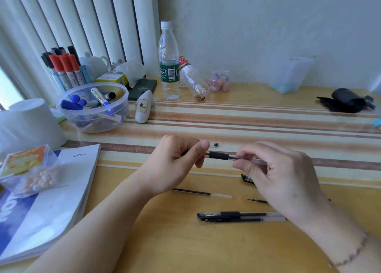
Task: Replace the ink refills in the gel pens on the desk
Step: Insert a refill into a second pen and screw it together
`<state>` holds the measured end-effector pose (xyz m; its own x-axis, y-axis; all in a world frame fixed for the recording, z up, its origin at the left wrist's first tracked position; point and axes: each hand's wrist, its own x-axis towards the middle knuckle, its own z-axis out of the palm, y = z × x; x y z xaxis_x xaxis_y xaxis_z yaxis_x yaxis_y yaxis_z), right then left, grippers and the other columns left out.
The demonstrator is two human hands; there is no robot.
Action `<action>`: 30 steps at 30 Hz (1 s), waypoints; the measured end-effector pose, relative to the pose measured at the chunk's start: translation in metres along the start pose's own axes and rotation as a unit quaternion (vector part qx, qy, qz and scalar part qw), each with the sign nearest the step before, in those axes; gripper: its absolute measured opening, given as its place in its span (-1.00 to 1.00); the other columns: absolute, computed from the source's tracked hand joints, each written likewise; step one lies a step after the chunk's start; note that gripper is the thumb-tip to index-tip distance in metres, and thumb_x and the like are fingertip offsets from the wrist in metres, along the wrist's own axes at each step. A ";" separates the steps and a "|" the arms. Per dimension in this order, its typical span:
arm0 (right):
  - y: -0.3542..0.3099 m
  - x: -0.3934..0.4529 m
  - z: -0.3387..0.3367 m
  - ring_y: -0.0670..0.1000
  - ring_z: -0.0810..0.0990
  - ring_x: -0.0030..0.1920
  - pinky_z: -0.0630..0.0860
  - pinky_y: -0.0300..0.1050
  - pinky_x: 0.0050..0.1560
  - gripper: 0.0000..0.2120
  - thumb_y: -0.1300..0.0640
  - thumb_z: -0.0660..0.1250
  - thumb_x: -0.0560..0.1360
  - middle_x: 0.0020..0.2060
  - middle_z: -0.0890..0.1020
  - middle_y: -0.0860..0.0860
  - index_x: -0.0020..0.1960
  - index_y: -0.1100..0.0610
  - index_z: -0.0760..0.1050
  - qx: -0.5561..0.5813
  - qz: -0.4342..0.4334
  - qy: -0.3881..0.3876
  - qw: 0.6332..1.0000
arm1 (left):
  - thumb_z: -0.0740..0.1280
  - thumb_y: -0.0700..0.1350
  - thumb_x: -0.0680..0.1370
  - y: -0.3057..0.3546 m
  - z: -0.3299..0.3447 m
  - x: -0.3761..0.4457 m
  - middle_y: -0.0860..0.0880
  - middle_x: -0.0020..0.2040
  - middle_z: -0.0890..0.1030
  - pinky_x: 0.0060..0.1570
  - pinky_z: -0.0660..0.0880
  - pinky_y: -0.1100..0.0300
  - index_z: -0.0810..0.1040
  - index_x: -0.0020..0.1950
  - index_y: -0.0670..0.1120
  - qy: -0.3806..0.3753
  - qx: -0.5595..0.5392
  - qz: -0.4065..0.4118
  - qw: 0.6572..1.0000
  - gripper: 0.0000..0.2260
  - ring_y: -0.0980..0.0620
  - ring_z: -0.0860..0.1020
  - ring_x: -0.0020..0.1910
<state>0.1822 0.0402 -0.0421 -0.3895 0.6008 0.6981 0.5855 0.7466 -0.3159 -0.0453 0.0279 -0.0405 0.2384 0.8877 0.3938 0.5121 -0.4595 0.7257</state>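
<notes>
Nearby, a clear bowl of markers (92,108), a water bottle (169,60) and a stack of paper (61,190) crowd the back and left of the surface (185,241). Both hands clamp one gel pen (219,155) above it: the left hand (175,161) pinches the tip end, the right hand (276,169) the clear barrel. A loose refill (203,194) and a capped gel pen (239,216) lie just below the hands.
</notes>
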 end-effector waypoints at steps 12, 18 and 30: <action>0.018 0.007 -0.026 -0.02 0.60 -0.37 0.55 -0.06 -0.40 -0.87 0.07 0.47 0.39 -0.22 0.61 -0.13 -0.10 0.07 0.58 -0.072 0.049 -0.013 0.996 | 0.24 0.03 0.59 -0.008 -0.019 0.005 -0.12 -0.46 0.36 -0.41 0.28 0.16 0.50 -0.35 -0.01 0.056 -0.032 -0.032 0.997 -0.68 -0.04 0.30 -0.45; 0.039 0.013 -0.055 -0.01 0.62 -0.20 0.50 -0.09 -0.22 -0.86 -0.07 0.38 0.47 -0.17 0.68 -0.16 -0.02 -0.06 0.53 -0.183 0.223 -0.016 0.957 | 0.24 0.08 0.55 -0.010 -0.029 0.006 -0.08 -0.47 0.36 -0.45 0.28 0.24 0.52 -0.31 -0.10 0.099 -0.076 -0.035 0.992 -0.66 0.05 0.29 -0.48; 0.009 0.006 -0.028 -0.30 0.51 -0.51 0.37 -0.50 -0.45 -0.68 0.34 0.37 0.50 -0.35 0.67 -0.17 -0.15 -0.08 0.68 0.118 0.189 -0.147 0.964 | 0.30 0.11 0.55 -0.002 -0.003 0.001 -0.08 -0.43 0.46 -0.44 0.29 0.16 0.58 -0.25 0.01 0.002 -0.010 -0.025 1.000 -0.74 0.02 0.33 -0.46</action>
<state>0.2045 0.0424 -0.0225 -0.3850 0.8720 0.3022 0.5604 0.4810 -0.6742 -0.0487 0.0296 -0.0395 0.2085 0.9098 0.3589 0.5072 -0.4143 0.7557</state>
